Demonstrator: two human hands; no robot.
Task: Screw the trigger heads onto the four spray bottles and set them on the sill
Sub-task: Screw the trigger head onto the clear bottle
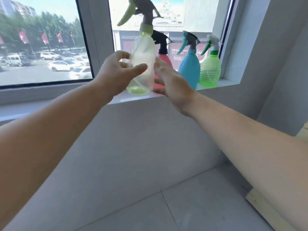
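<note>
Four spray bottles with trigger heads stand on the white sill [133,98]. The nearest is a clear yellowish bottle [144,52] with a grey and green trigger head [141,12], upright at the sill's front edge. My left hand [116,72] wraps it from the left, thumb across its front and fingers behind it. My right hand [171,80] hovers at its right side with fingers spread and holds nothing. Behind stand a pink bottle [165,59] with a black head, a blue bottle [189,67] and a green ribbed bottle [210,70].
The sill sits in a window recess with a grey frame post [98,39] to the left and a wall [266,55] to the right. Below lie a grey ledge and floor tiles [191,205]. A wooden board edge [266,212] shows at the lower right.
</note>
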